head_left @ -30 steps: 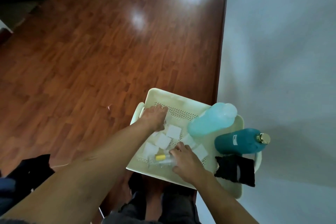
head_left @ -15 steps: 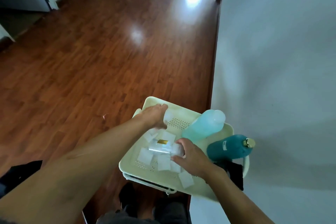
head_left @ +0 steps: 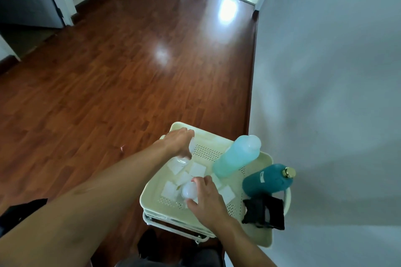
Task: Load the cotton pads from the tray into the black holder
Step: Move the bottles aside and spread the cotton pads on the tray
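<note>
Tray [head_left: 219, 136]: cream, perforated floor, top tier of a white cart standing beside the wall [head_left: 325, 93].

Cotton pads [head_left: 197, 168]: white squares, scattered flat across the near and middle part of the tray floor; some overlap, and some lie partly under your hands.

Black holder [head_left: 263, 212]: at the tray's right near corner, just below the teal bottle; dark and blurred, its opening cannot be made out.

Your left hand [head_left: 179, 144]: over the tray's far left corner, palm down, fingers curled around something pale and clear; whether it is a pad or a clear object cannot be told.

Your right hand [head_left: 206, 198]: over the near middle of the tray, thumb and fingers wrapped around a clear rounded object [head_left: 189, 191] lying among the pads.

Light blue bottle [head_left: 236, 158]: translucent, on the tray's right side, leaning toward the wall.

Teal bottle [head_left: 268, 179]: gold cap, at the tray's right edge, between the light blue bottle and the holder.

Floor [head_left: 108, 82]: red-brown wood, glossy.
</note>
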Action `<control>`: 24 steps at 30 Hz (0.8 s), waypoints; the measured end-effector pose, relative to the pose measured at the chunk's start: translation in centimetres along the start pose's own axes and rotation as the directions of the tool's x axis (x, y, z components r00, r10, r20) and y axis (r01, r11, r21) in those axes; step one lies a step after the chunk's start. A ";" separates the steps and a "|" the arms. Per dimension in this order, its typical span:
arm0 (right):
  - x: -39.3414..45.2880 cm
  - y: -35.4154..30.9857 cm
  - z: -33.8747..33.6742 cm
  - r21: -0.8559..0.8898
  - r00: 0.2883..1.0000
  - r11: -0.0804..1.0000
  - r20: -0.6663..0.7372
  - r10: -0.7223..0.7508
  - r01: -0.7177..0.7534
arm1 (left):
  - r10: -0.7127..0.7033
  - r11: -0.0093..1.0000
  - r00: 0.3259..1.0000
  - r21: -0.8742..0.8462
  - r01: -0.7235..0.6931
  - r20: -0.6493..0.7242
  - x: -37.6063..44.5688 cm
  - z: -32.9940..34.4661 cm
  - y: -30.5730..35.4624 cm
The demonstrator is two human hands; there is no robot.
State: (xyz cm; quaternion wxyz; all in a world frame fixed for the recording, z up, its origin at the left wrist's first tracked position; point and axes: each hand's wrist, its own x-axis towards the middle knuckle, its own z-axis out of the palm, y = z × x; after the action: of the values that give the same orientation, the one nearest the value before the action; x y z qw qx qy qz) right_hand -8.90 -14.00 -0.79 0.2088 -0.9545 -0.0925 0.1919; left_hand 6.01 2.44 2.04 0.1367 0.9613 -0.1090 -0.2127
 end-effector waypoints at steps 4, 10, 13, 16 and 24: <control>-0.2 0.0 0.7 0.017 0.999 1.000 -0.037 0.020 -0.020 | 0.016 0.998 1.000 0.056 -0.015 -0.004 -0.3 -0.1 0.0; -0.3 0.2 0.7 0.029 0.998 0.999 -0.045 0.034 -0.033 | 0.042 0.993 0.999 0.112 -0.042 0.004 -0.6 0.9 0.0; -0.6 0.4 0.7 0.037 0.998 0.999 -0.045 0.037 -0.036 | 0.051 0.988 0.998 0.145 -0.055 0.035 -0.7 1.9 0.0; -0.8 0.8 0.3 0.036 0.998 0.999 -0.043 0.038 -0.037 | 0.056 0.985 0.998 0.160 -0.060 0.031 -0.8 2.6 0.0; -2.2 4.3 -2.6 0.050 0.999 0.998 -0.036 0.040 -0.039 | 0.092 0.994 0.990 0.052 -0.098 0.108 0.2 0.4 0.6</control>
State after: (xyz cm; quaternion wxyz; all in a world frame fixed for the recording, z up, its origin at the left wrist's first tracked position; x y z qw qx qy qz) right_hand -9.41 -19.36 0.22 0.2303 -0.9540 -0.0650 0.1805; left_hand 5.90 1.70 1.78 0.1133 0.9459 -0.1680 -0.2533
